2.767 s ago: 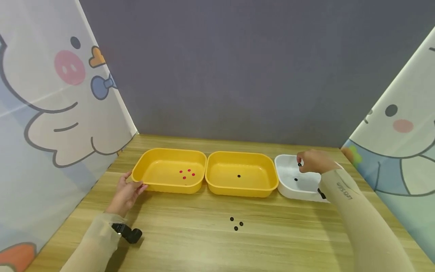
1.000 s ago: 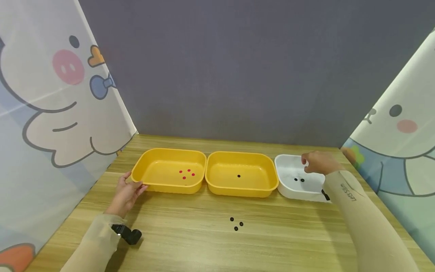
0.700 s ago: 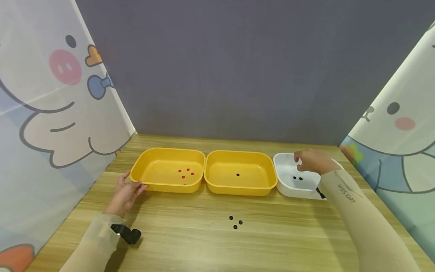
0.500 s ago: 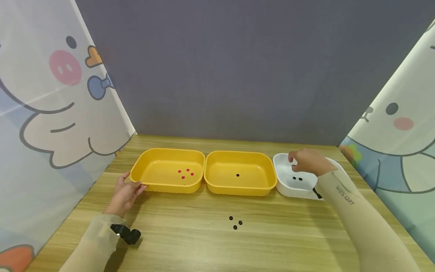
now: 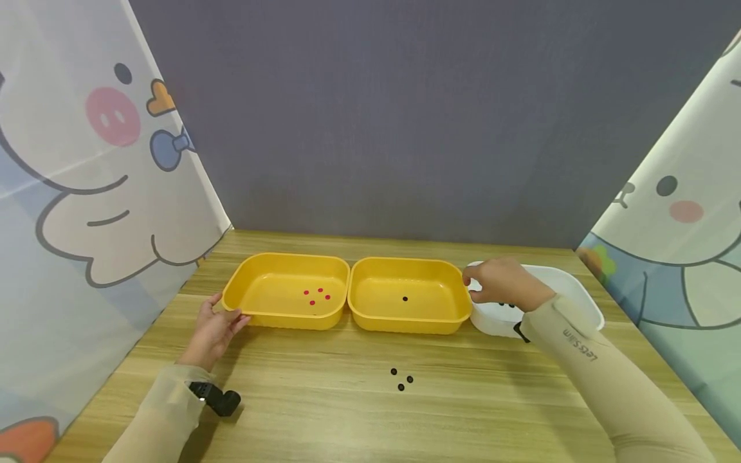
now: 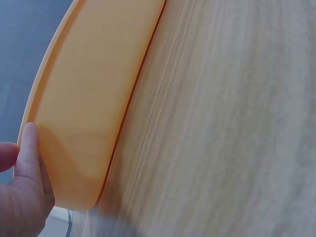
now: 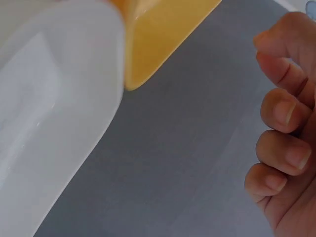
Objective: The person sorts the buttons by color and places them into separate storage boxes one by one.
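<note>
My left hand [image 5: 214, 331] pinches the near left rim of the left yellow tray [image 5: 278, 319]; in the left wrist view its fingers lie against the tray wall [image 6: 84, 98]. Several small red discs [image 5: 312, 302] lie in that tray. Over the left end of the white tray [image 5: 570, 283] hovers my right hand [image 5: 506, 283], fingers loosely curled, thumb and index apart, nothing visible between them. Below it two small black discs [image 5: 502, 304] are partly hidden. The right wrist view shows the same hand [image 7: 291, 128] apart from the trays.
A second yellow tray [image 5: 411, 326] with one black disc [image 5: 405, 298] stands between the other trays, edges nearly touching. Three more black discs [image 5: 401, 387] lie on the wooden table [image 5: 324, 411] in front. A grey panel [image 5: 370, 128] rises behind; printed cloths flank both sides.
The right hand let go of a black disc, which now lies beside another in the white tray. It then moved left towards the middle tray. The left hand stays put.
</note>
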The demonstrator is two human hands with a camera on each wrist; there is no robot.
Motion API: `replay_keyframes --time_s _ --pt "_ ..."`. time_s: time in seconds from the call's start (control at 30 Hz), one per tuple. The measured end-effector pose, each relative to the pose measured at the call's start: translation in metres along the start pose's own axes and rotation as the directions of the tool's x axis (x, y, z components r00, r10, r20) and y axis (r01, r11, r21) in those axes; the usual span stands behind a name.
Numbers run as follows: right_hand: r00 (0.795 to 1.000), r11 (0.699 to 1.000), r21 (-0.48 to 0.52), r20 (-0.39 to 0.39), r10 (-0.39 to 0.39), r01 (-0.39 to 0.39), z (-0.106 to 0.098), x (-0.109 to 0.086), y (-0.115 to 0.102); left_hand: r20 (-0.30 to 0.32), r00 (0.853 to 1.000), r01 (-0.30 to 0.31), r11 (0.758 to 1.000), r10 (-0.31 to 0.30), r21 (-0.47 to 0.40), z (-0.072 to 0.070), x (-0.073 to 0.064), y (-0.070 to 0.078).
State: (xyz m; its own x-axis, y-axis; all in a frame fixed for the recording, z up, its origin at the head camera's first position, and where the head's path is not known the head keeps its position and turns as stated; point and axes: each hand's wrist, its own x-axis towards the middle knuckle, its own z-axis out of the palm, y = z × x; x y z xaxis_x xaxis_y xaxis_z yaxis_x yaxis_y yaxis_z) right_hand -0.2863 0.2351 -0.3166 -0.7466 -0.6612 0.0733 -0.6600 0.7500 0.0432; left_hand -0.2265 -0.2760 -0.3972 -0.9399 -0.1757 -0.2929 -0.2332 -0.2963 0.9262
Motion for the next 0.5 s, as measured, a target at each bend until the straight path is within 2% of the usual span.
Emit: replay_keyframes --time_s 0.13,0.37,0.5 --pt "0.999 0.999 0.014 -0.006 -0.034 0.034 0.0 0.001 -0.01 0.003 1.0 -0.006 1.0 0.006 0.002 0.001 0.001 0.0" --pt "0.99 0.991 0.013 -0.059 -0.129 0.13 0.004 -0.001 -0.031 0.009 1.0 -0.008 1.0 0.008 0.002 0.0 0.001 0.0" --pt "0.984 0.984 0.026 -0.048 -0.174 0.175 0.008 -0.002 -0.042 0.005 1.0 -0.001 1.0 0.001 -0.005 0.0 0.001 -0.002"
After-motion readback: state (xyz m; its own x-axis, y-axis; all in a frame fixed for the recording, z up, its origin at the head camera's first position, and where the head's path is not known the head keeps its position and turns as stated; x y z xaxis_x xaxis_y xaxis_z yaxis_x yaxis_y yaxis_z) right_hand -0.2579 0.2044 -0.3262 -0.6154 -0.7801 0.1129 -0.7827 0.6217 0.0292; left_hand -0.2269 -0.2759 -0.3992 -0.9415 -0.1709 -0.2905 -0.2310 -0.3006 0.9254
